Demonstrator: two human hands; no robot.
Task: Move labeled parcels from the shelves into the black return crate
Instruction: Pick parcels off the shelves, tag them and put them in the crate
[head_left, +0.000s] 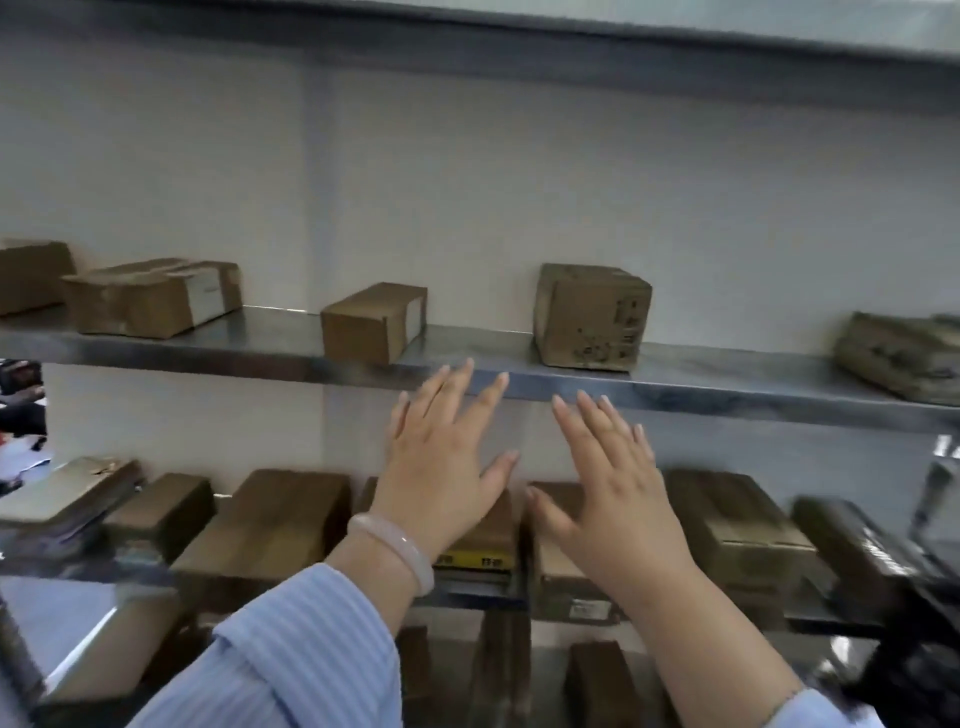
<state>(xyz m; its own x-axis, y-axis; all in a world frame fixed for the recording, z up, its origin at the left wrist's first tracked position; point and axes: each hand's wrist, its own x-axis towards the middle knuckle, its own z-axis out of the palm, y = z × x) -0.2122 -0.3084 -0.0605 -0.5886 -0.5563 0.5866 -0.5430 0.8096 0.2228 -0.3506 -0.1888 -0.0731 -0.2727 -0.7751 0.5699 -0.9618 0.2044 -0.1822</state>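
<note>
Both hands (441, 467) (608, 493) spread open, seemingly below shelf (727, 391).

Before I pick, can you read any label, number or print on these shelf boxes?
Nothing can be read; the picture is blurred.
Upright box: dark print, too blurred.
Small box left of it: white label, unreadable.
Long box further left: white label, unreadable.
Yellow strip on a lower box: dark marks, unreadable.
</note>
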